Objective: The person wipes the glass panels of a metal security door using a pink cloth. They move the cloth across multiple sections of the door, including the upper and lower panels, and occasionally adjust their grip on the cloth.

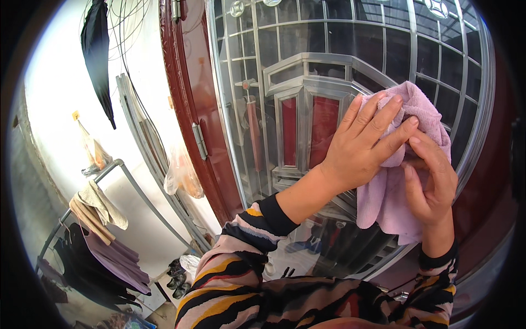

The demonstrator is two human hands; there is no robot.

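Observation:
In front of a glass door panel with metal bars, a pink terry cloth is bunched at the top and hangs in loose folds below. My left hand lies over its upper part, back of the hand towards me, fingertips pressing into the folds. On the cloth's right side, my right hand has its fingers bent against the fabric, with thumb and index finger a little apart. The two hands meet near the index fingers. Whether the cloth touches the glass behind it cannot be told.
To the left stands a dark red door frame with a metal hinge. A black folded umbrella and plastic bags hang by the white wall. Clothes hang on a metal rack; shoes lie below.

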